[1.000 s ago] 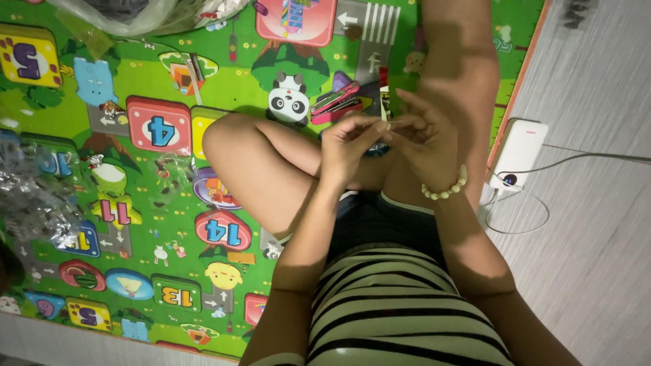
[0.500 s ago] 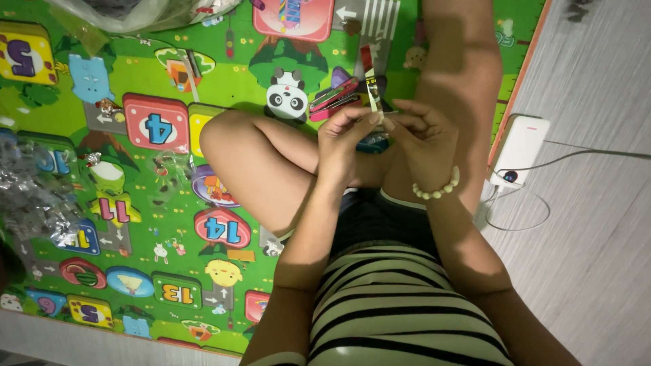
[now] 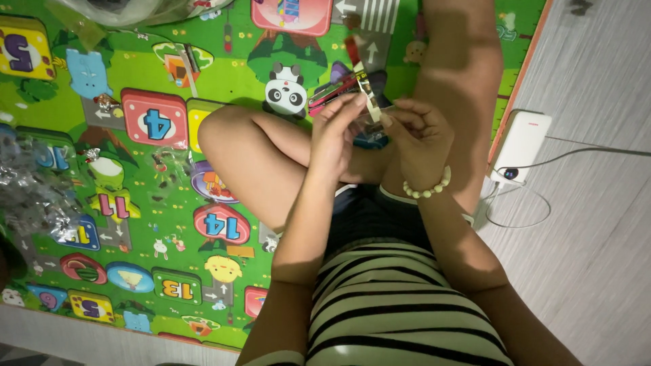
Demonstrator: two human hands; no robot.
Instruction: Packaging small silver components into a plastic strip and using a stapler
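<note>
**Small clip and clear wrapper held between both hands, above the crossed legs**

At the far left of the frame a heap of crinkled clear wrappers (image 3: 30,193) lies on the colourful play mat (image 3: 135,81); whether they are filled or empty cannot be told. Along the top edge, left of centre, sits a clear plastic bag (image 3: 129,10).

In the upper middle, the left hand (image 3: 339,135) is raised with its grip closed: thumb and fingertips pinch a narrow, pale yellow, clip-like piece (image 3: 368,95) that stands up at a slight tilt. Just behind it, on the mat, rests a small pile of red and dark clips (image 3: 336,91).

Just to the right, the right hand (image 3: 420,135), with a bead bracelet (image 3: 427,190) at the wrist, has its grip closed too, fingertips nipping a bit of clear film at the lower end of the same piece. The two hands nearly touch.

Judging by this, one piece is mid-handling, with the pile of clips apparently not yet dealt with.

At the right, on the grey floor (image 3: 597,237), lies a white power bank (image 3: 521,144) with a cable (image 3: 590,152).
</note>
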